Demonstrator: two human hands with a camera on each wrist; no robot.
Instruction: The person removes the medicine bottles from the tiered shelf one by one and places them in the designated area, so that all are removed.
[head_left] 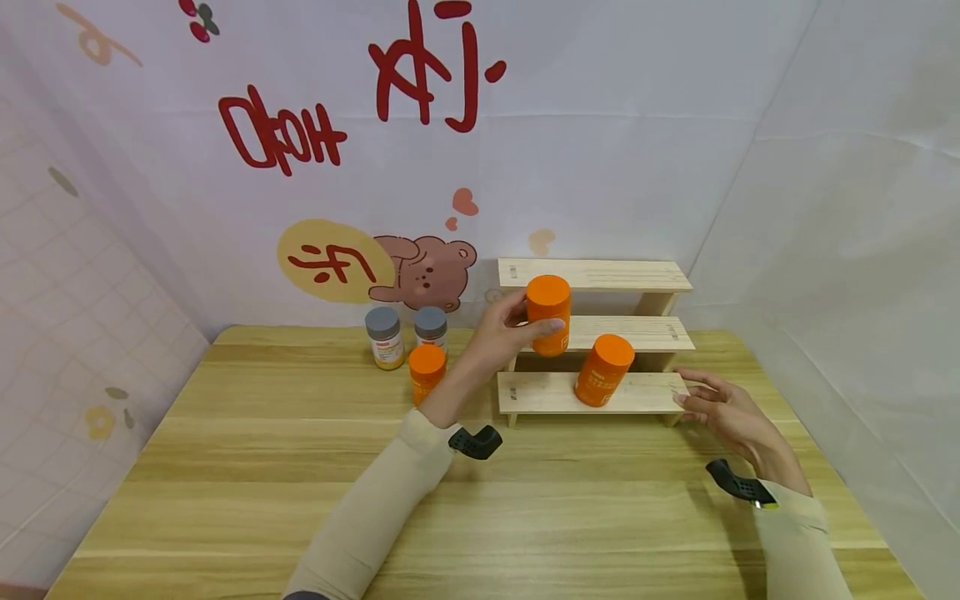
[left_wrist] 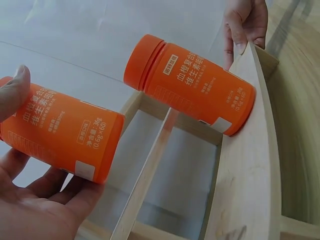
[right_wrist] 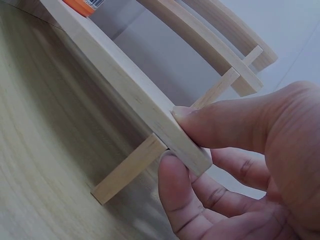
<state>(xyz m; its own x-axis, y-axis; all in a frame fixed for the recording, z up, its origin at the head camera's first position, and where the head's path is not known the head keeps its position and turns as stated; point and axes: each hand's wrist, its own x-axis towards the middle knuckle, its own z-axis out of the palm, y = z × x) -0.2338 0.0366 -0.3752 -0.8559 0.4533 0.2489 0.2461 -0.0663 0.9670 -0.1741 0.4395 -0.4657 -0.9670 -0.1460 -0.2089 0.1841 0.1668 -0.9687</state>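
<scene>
My left hand [head_left: 504, 335] grips an orange supplement bottle [head_left: 549, 318], thumb on one side and fingers on the other, in front of the wooden tiered shelf [head_left: 525, 398]. In the left wrist view this bottle [left_wrist: 60, 132] is apart from a second orange bottle [left_wrist: 192, 82], which stands on the lowest tier. My right hand [head_left: 731, 414] is at the shelf's right end. The right wrist view shows its thumb on top of the lowest board [right_wrist: 130, 92] and fingers beneath, pinching the board's end.
Left of the shelf, a third orange bottle [head_left: 427, 371], partly hidden by my left arm, stands on the wooden table [head_left: 247, 467]. Two grey-capped bottles, one nearer the left [head_left: 386, 337] and one beside it [head_left: 431, 325], stand behind it. A printed cloth [head_left: 600, 167] hangs behind the table.
</scene>
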